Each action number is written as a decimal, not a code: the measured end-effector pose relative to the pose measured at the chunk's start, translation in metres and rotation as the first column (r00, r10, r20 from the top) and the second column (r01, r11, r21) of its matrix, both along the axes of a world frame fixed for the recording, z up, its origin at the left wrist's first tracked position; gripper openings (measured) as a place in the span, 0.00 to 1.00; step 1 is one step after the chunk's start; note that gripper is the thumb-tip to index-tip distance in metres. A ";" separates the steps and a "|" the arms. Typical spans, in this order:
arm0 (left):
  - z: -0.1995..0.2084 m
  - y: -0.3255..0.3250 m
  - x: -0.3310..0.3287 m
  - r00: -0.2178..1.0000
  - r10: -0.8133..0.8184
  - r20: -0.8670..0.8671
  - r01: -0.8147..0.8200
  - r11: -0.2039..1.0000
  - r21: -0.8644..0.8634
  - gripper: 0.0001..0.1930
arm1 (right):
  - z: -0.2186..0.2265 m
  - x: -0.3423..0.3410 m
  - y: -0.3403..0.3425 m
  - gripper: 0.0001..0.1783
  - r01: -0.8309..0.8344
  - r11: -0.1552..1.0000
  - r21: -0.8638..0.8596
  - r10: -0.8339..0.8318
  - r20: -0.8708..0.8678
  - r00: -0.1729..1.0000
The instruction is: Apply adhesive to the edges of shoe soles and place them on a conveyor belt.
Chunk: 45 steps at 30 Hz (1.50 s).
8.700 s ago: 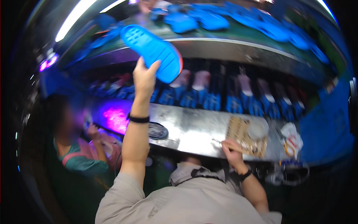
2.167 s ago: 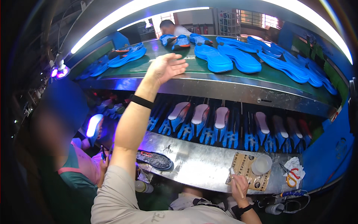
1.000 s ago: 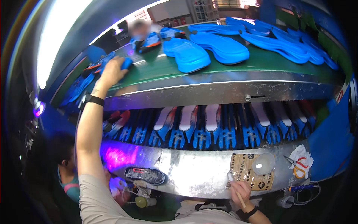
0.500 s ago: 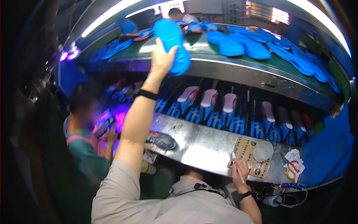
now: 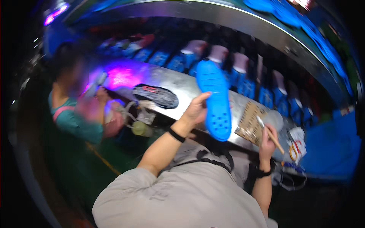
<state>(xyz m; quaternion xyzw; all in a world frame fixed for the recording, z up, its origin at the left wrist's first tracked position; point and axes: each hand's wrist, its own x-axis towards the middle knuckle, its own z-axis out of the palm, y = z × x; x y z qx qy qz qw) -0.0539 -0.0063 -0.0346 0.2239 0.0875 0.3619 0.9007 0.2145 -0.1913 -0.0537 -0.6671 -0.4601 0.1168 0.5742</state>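
Upright over the metal bench [image 5: 188,89], a blue shoe sole [image 5: 215,97] is gripped at its left edge by my left hand [image 5: 197,108]. Holes mark its lower end, and grooves run across its upper part. My right hand [image 5: 268,140] closes round the wooden handle of a brush [image 5: 276,142], whose pale bristles point up and left. Beside the brush, a translucent tub [image 5: 274,120] stands at the edge of a printed cardboard piece [image 5: 248,122]. On the bench further left lies a dark shoe [image 5: 156,95] with red marks.
Blue racks [image 5: 245,86] with pinkish-topped shapes line the bench's back, below a shelf edge [image 5: 228,13] with more blue soles [image 5: 281,13]. Right of the tub lies white cloth [image 5: 298,136] with an orange-handled tool. A co-worker [image 5: 76,114] sits at the left near purple light.
My left hand has brought the blue sole down from the upper shelf to above the bench. My right hand, still holding the brush, has lifted slightly. The view has tipped downward.
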 end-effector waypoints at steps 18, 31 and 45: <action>-0.029 -0.057 0.007 0.922 -0.165 -0.351 0.225 0.965 0.138 0.42 | 0.032 0.098 0.012 0.14 0.167 0.868 -0.467 -0.038 0.272 0.962; -0.016 -0.058 0.007 0.933 -0.143 -0.331 0.182 0.979 0.089 0.41 | 0.030 0.082 0.013 0.07 0.255 0.921 -0.295 -0.151 0.334 0.930; 0.004 -0.071 0.005 0.894 -0.251 -0.372 0.327 0.932 0.158 0.46 | 0.067 0.003 0.048 0.09 -0.355 0.928 0.113 0.343 0.116 0.932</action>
